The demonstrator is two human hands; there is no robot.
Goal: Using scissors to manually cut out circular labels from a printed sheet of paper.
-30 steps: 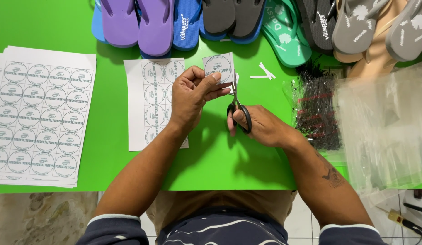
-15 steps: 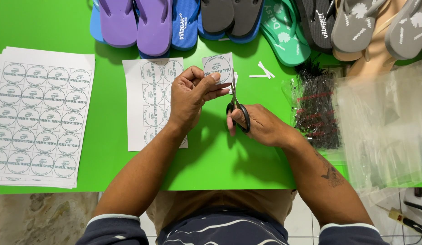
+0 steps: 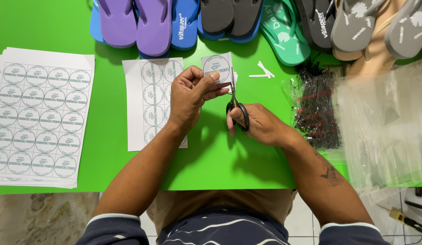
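My left hand [image 3: 189, 96] pinches a small square paper label [image 3: 216, 66] with a round green print, holding it up above the green table [image 3: 106, 36]. My right hand [image 3: 258, 123] grips black-handled scissors [image 3: 235, 100], whose blades run along the label's right edge. Under my left hand lies a narrow strip of uncut round labels [image 3: 147, 102].
A stack of full label sheets [image 3: 38, 115] lies at the left. Flip-flops in purple [image 3: 136, 20], blue, grey and green [image 3: 283, 34] line the far edge. White paper scraps [image 3: 263, 71], a bag of black plastic ties [image 3: 316, 106] and clear bags [image 3: 385, 122] sit at the right.
The scissors have moved slightly along the label's right edge; both hands otherwise stay in the same place.
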